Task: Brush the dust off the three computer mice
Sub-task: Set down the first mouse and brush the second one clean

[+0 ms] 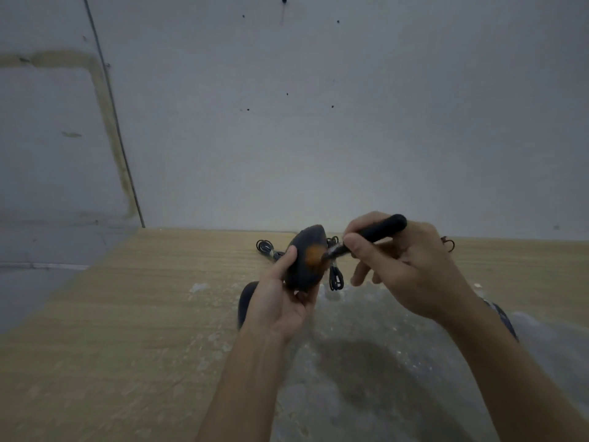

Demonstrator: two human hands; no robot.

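Above the dusty worktop [134, 330], my left hand [280, 301] closes its grip on a mouse [307, 258], my right hand [404, 266] pinches the brush [366, 237] against it, and I should sweep lightly outward, another mouse [247, 301] waiting beneath.

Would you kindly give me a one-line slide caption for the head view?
Left hand holds a dark mouse above the wooden table while the right hand brushes it with a black-handled brush.

text: none legible | labels: none; brands: none | numbers: none; signs: none | view was dim and blurred
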